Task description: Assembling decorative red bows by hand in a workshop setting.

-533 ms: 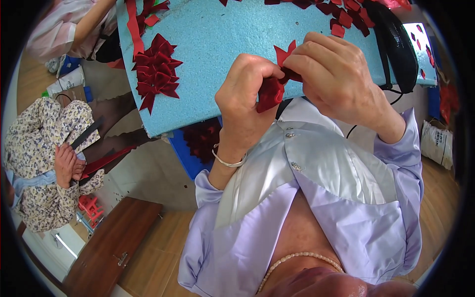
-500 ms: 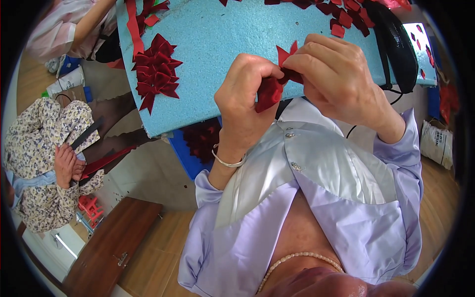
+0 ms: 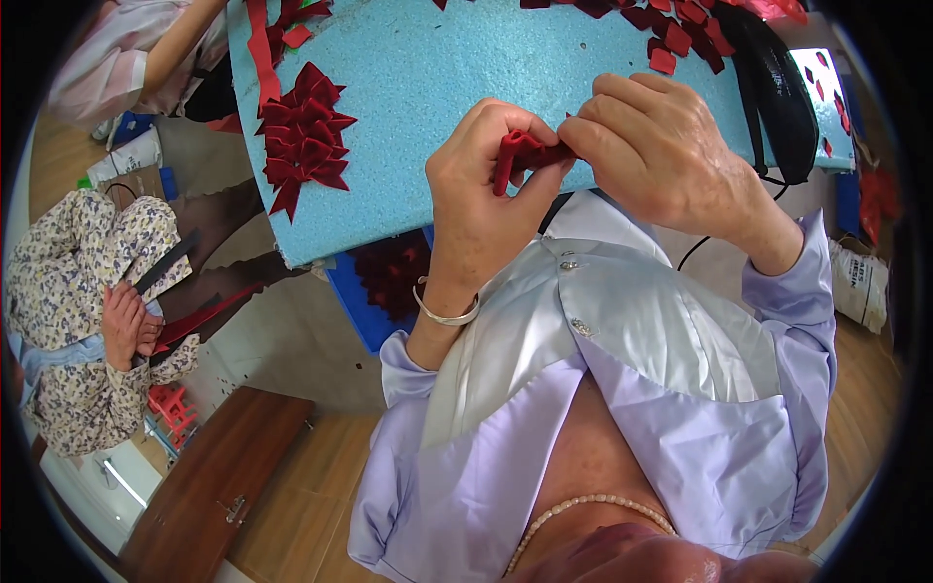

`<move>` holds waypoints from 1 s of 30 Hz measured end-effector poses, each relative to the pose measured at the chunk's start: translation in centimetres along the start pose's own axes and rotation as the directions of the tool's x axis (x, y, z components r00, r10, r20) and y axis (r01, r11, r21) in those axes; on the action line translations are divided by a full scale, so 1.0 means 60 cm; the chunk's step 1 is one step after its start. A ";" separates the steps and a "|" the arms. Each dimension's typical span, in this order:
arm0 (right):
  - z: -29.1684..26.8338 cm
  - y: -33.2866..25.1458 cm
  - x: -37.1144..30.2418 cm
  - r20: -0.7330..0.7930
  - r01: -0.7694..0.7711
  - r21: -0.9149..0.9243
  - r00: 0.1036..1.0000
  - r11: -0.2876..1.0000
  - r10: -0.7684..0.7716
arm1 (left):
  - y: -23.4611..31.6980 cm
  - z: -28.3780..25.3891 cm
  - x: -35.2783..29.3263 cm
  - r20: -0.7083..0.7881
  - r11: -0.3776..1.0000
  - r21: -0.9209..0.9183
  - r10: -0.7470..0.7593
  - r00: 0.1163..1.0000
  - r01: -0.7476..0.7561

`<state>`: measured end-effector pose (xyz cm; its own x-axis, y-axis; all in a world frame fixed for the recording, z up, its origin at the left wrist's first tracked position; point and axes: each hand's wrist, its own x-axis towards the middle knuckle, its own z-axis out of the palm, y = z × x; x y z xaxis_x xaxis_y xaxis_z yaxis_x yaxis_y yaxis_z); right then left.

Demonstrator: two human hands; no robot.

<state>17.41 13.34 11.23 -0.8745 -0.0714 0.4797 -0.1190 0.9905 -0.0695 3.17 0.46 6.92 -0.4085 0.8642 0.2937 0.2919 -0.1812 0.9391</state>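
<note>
Between my hands, over the near edge of the light blue table (image 3: 428, 87), is a dark red velvet ribbon bow (image 3: 525, 155) with folded loops. My left hand (image 3: 486, 175) is closed around its left side, thumb and index finger pinching the folds. The fingertips of my right hand (image 3: 651, 146) pinch its right end, and they hide most of that end. To the left on the table lies a pile of finished-looking red velvet bows (image 3: 303, 141) with pointed tails.
Small red fabric pieces (image 3: 675, 39) are scattered at the far right, beside a black bag (image 3: 777, 92). A red ribbon strip (image 3: 260, 58) lies along the left edge. Below the table stands a blue bin (image 3: 355, 301) with dark red pieces. Other people sit at the left.
The bow has turned in my hands, so its folded loops now face up beside my left thumb. Its pointed tails have gone behind my right fingers. Both hands have shifted only slightly.
</note>
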 end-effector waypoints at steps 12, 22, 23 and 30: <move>-0.033 0.012 -0.015 0.169 -0.520 0.529 0.839 0.671 0.516 | 0.013 -0.026 -0.005 0.202 0.929 -0.291 -0.176 0.964 0.230; -0.040 0.000 0.005 0.055 -0.219 0.459 0.974 0.861 0.218 | 0.016 -0.026 -0.007 0.162 0.965 -0.177 -0.165 0.973 0.193; -0.043 -0.003 0.007 0.111 -0.227 0.376 0.974 0.898 0.200 | 0.016 -0.025 -0.006 0.150 0.977 -0.137 -0.140 0.979 0.161; -0.032 -0.013 0.003 0.117 -0.269 0.307 0.963 0.913 0.244 | 0.017 -0.023 -0.006 0.180 0.990 -0.081 -0.101 0.979 0.117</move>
<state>18.26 12.77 13.05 -0.9260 0.1591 0.3425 -0.0179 0.8874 -0.4607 2.40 -0.68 8.04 -0.2737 0.9483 0.1609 0.1708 -0.1167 0.9784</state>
